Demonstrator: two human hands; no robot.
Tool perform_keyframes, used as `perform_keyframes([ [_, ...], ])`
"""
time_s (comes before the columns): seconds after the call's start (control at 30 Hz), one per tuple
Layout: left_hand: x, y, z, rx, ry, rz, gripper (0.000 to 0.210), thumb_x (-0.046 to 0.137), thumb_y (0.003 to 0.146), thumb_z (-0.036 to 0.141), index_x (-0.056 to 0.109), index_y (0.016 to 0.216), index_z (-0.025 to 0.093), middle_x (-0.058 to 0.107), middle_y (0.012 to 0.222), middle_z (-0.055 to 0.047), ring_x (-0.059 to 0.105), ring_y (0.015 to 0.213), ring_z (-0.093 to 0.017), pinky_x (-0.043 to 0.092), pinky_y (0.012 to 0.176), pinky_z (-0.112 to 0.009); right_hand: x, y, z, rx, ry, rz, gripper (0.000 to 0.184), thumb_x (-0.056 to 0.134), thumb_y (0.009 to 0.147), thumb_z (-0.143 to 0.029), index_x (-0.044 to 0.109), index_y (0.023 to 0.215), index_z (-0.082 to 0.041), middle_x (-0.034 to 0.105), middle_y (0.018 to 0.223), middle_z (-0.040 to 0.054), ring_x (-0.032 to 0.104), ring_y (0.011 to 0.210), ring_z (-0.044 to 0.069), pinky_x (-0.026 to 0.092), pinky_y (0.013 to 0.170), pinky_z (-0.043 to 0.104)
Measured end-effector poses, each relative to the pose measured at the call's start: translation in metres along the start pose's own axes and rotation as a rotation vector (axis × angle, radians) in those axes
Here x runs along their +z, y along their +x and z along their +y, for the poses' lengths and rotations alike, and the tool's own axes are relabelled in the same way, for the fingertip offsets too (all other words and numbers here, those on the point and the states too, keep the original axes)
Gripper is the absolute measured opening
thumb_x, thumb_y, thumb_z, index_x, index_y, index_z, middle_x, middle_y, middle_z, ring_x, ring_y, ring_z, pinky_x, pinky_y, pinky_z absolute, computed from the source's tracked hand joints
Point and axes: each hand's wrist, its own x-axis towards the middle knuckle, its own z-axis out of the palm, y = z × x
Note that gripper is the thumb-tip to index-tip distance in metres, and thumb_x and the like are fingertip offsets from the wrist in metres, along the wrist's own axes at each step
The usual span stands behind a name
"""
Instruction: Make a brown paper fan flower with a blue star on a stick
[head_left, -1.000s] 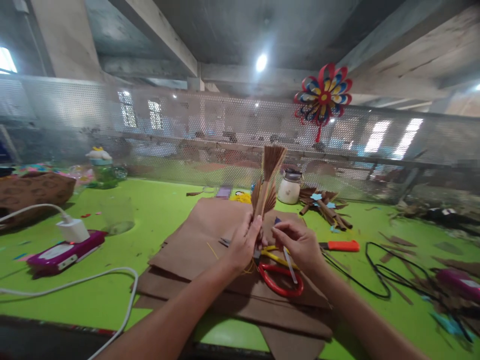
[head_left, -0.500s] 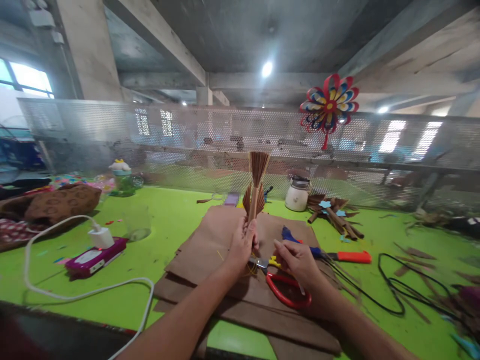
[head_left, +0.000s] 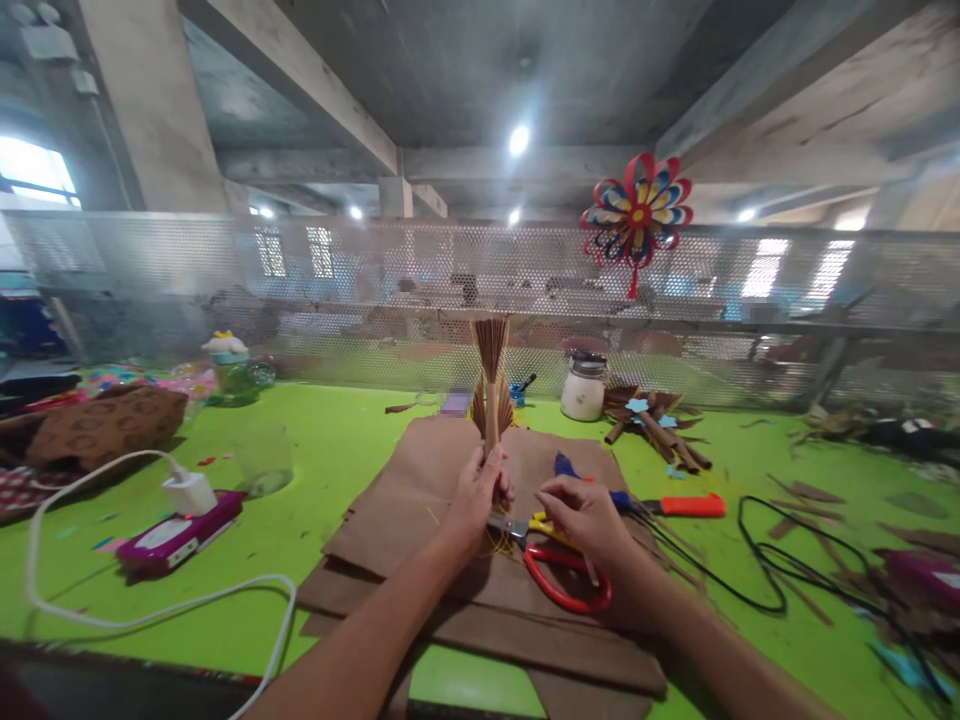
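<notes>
My left hand (head_left: 484, 490) is closed around the lower stem of a brown pleated-paper piece (head_left: 491, 345), holding it upright. Its top flares like a fan, and a second pleated fan spreads lower down behind the stem. To the right, my right hand (head_left: 585, 515) is pinched with thumb and fingertips together; whatever is in the pinch is too small to make out. Red-handled scissors (head_left: 566, 603) lie beneath that hand, partly covered by it. Stacked brown paper sheets (head_left: 390, 510) lie under both hands, with thin yellow thread (head_left: 499, 543) near the scissor blades.
Right of the paper lie a blue tool (head_left: 564, 465), an orange-red handle (head_left: 694, 506) and a black cable (head_left: 742, 540). Behind them are a white jar (head_left: 583, 392) and brown paper pieces (head_left: 664, 440). At left are a purple power block (head_left: 180, 535), white cable (head_left: 112, 622) and clear cup (head_left: 264, 465).
The whole view has shifted, so things appear slightly further left. The pleated piece stays in my left hand, turned slightly; my right hand keeps its pinch over the scissors.
</notes>
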Motion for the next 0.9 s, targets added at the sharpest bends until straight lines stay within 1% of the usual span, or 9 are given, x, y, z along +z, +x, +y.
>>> perform_keyframes([
  [0.1,0.000,0.000,0.001,-0.024,-0.026,0.016,0.035,0.050,0.075,0.052,0.045,0.084,0.018,0.045,0.052,0.006,0.046,0.044,-0.007,0.036,0.044,-0.017,0.000,-0.001,0.000,-0.030,-0.022,-0.015,0.025,0.052,0.079,-0.037,0.061,0.069,-0.016,0.054,0.054,0.0003,0.046,0.047,0.010,0.037,0.043,0.020],
  [0.23,-0.001,0.000,0.002,-0.048,-0.052,0.004,0.036,0.048,0.076,0.053,0.044,0.086,0.019,0.046,0.053,0.006,0.048,0.043,-0.008,0.034,0.038,-0.017,-0.003,-0.003,-0.005,-0.068,-0.107,-0.025,0.028,0.048,0.082,-0.037,0.060,0.066,-0.017,0.052,0.055,0.0003,0.046,0.049,0.011,0.037,0.046,0.021],
  [0.37,-0.003,0.002,0.000,-0.093,-0.023,0.006,0.036,0.048,0.076,0.054,0.042,0.086,0.019,0.045,0.053,0.006,0.045,0.040,-0.007,0.029,0.033,-0.014,-0.015,-0.001,-0.010,-0.142,-0.214,0.003,0.028,0.047,0.083,-0.035,0.061,0.067,-0.017,0.053,0.057,0.0011,0.048,0.052,0.012,0.037,0.050,0.022],
  [0.47,-0.002,0.002,-0.001,-0.098,0.001,-0.001,0.035,0.047,0.076,0.053,0.042,0.085,0.020,0.043,0.052,0.007,0.039,0.035,-0.005,0.021,0.030,-0.013,-0.031,0.006,-0.011,-0.181,-0.261,0.089,0.026,0.049,0.082,-0.034,0.063,0.069,-0.016,0.056,0.059,0.0020,0.050,0.055,0.013,0.039,0.052,0.023],
  [0.6,0.001,0.002,0.001,-0.101,0.004,0.017,0.033,0.049,0.076,0.052,0.044,0.084,0.020,0.040,0.049,0.008,0.035,0.034,-0.004,0.019,0.030,-0.013,-0.056,0.015,-0.006,-0.145,-0.253,0.277,0.028,0.050,0.081,-0.038,0.064,0.073,-0.015,0.059,0.062,0.0035,0.053,0.058,0.014,0.042,0.055,0.024],
  [0.7,0.002,0.004,0.004,-0.100,-0.020,0.011,0.032,0.050,0.076,0.050,0.045,0.084,0.019,0.040,0.049,0.008,0.035,0.034,-0.004,0.019,0.030,-0.013,-0.071,0.020,0.002,-0.074,-0.204,0.394,0.033,0.049,0.079,-0.043,0.061,0.070,-0.014,0.056,0.055,0.0017,0.050,0.047,0.012,0.040,0.047,0.023],
  [0.8,0.002,0.005,0.005,-0.096,-0.060,0.024,0.032,0.052,0.075,0.049,0.045,0.083,0.019,0.038,0.048,0.008,0.034,0.034,-0.004,0.018,0.030,-0.013,-0.081,0.025,0.012,-0.030,-0.177,0.435,0.036,0.050,0.078,-0.046,0.061,0.070,-0.013,0.054,0.052,0.0007,0.047,0.042,0.010,0.038,0.042,0.022],
  [0.9,0.002,0.005,0.007,-0.119,-0.083,0.037,0.031,0.054,0.074,0.047,0.044,0.080,0.018,0.036,0.047,0.009,0.033,0.033,-0.004,0.017,0.030,-0.013,-0.086,0.028,0.022,0.003,-0.178,0.441,0.037,0.050,0.076,-0.048,0.060,0.070,-0.012,0.053,0.050,0.0003,0.046,0.039,0.009,0.037,0.038,0.021],
])
